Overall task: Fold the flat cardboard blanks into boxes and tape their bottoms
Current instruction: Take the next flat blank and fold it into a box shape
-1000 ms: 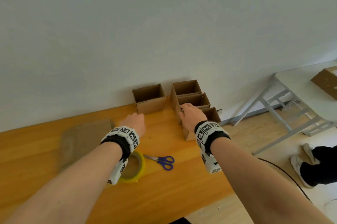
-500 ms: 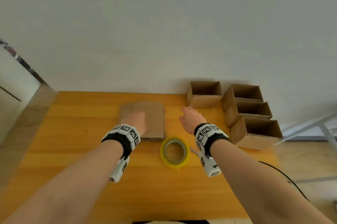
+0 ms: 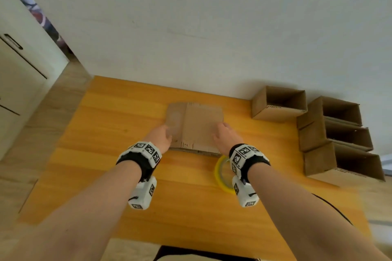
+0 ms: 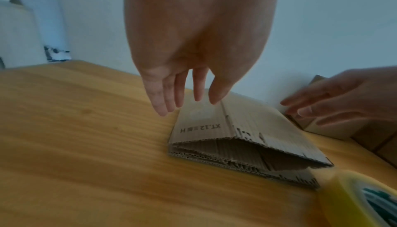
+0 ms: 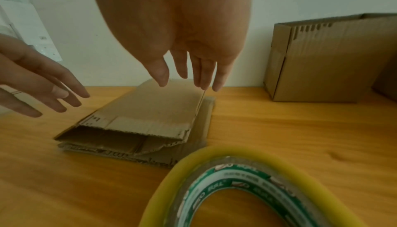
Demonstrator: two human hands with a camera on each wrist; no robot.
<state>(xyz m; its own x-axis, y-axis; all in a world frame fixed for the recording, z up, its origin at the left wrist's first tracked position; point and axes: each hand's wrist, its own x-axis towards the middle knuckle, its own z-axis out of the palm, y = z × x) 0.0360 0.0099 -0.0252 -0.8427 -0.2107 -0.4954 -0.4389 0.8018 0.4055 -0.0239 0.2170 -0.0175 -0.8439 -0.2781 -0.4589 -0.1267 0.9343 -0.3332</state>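
A small stack of flat cardboard blanks [image 3: 195, 127] lies mid-table, its top blank [image 4: 240, 132] slightly sprung open at the near end [image 5: 150, 115]. My left hand [image 3: 161, 136] hovers with straight fingers [image 4: 163, 105] over the stack's left edge. My right hand [image 3: 226, 136] reaches with straight fingers [image 5: 217, 84] down to the stack's right edge. Neither hand grips anything; whether they touch is unclear. A yellow tape roll [image 3: 222, 173] lies flat just under my right wrist [image 5: 236, 188].
One folded open box [image 3: 277, 103] stands by the wall, and a row of three more [image 3: 335, 131] runs along the wooden table's [image 3: 106, 154] right edge. A white cabinet [image 3: 21, 82] stands left of the table. A black cable [image 3: 331, 207] hangs at the right.
My view swung left from the boxes to the blanks. My right hand left the box row and crossed over the tape; both hands now flank the stack.
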